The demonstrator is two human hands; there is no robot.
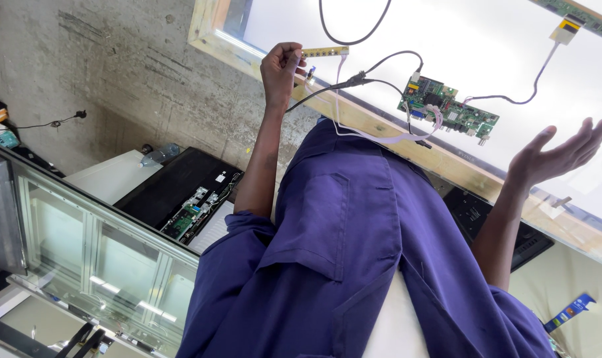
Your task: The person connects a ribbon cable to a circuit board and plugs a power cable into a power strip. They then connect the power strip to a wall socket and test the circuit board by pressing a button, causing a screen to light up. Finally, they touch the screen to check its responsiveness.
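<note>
My left hand [281,66] pinches one end of a narrow yellowish strip board [325,51] above the edge of a bright white lit panel [486,40]. White ribbon wires [380,138] and a black cable [341,84] run from there to a green circuit board [447,109] lying on the panel. My right hand [559,156] is held up to the right of that board, palm up, fingers spread, holding nothing. A thin cable [536,83] leads from the board to a small flat connector [566,30] at the top right. My purple shirt [341,252] fills the lower middle.
The panel sits in a pale wooden frame [354,113]. Below left, a black screen back [195,199] with exposed boards lies on the concrete floor, a plastic bottle [158,154] beside it. A glass cabinet [95,252] stands at the left. Another black casing [513,232] lies under my right arm.
</note>
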